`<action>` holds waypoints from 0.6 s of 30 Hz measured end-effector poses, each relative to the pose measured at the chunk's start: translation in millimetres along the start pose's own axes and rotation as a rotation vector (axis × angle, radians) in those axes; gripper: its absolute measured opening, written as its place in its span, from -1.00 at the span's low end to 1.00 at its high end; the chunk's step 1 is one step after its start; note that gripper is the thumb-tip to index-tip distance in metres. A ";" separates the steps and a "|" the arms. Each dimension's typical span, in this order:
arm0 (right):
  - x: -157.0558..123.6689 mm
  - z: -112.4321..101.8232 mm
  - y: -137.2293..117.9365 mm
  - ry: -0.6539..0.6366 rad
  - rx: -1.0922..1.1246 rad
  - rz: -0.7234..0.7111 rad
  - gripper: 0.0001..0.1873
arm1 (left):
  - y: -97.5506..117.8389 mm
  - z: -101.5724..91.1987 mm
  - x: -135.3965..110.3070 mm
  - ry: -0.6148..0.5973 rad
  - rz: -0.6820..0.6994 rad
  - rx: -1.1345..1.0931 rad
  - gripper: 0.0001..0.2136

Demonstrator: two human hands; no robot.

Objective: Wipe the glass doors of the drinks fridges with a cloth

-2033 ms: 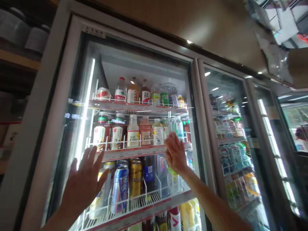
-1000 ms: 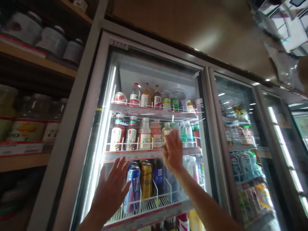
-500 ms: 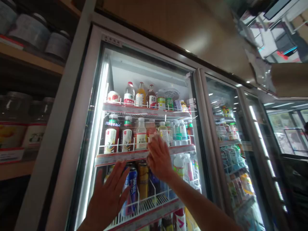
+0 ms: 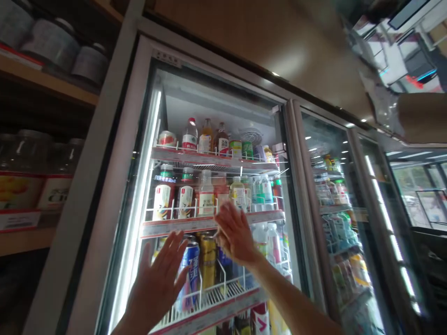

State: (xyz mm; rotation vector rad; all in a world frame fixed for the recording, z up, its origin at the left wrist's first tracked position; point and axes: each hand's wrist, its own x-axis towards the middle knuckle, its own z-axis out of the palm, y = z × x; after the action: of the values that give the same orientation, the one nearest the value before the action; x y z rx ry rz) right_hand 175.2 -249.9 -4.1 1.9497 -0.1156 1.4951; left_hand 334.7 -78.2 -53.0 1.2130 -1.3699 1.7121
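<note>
My left hand (image 4: pixel 157 274) is raised before the glass door (image 4: pixel 213 107) of a lit drinks cooler. Its fingers are spread and hold nothing. To its right is my right hand (image 4: pixel 235 232), against or close to the same glass, slightly blurred. Its fingers are together and partly bent, and a small pale bit shows at their lower left; what it is I cannot make out. Behind the glass stand a bottle with a white label (image 4: pixel 206 197), a yellowish drink bottle (image 4: pixel 238 191), a blue can (image 4: pixel 190 265) and a gold can (image 4: pixel 208 260).
The door's frame post (image 4: pixel 296 186) runs down on the right, beside another cooler door (image 4: pixel 324 144). Wooden shelves with jars (image 4: pixel 24 172) are at the left. A brown panel (image 4: pixel 244 42) spans the top.
My right hand has shifted slightly downward on the glass and its fingers have tilted. The left hand stays nearly in place. The view has moved a little.
</note>
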 end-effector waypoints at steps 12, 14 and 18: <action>-56.3 -3.4 101.9 0.126 -0.047 0.181 -0.41 | -2.5 -0.6 -2.3 -0.037 0.019 0.077 -0.49; -63.5 -8.5 109.7 0.068 -0.024 0.112 -0.45 | -2.1 -0.4 -2.1 -0.053 0.010 0.084 -0.50; -71.3 -13.6 146.4 0.230 -0.114 0.411 -0.46 | 2.2 0.8 -1.4 -0.061 -0.042 0.091 -0.51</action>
State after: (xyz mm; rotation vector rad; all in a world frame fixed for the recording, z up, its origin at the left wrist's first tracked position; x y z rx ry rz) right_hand 73.9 -378.1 0.1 1.7166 -0.5134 1.9192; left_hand 333.5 -79.4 -55.1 1.3447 -1.3044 1.7378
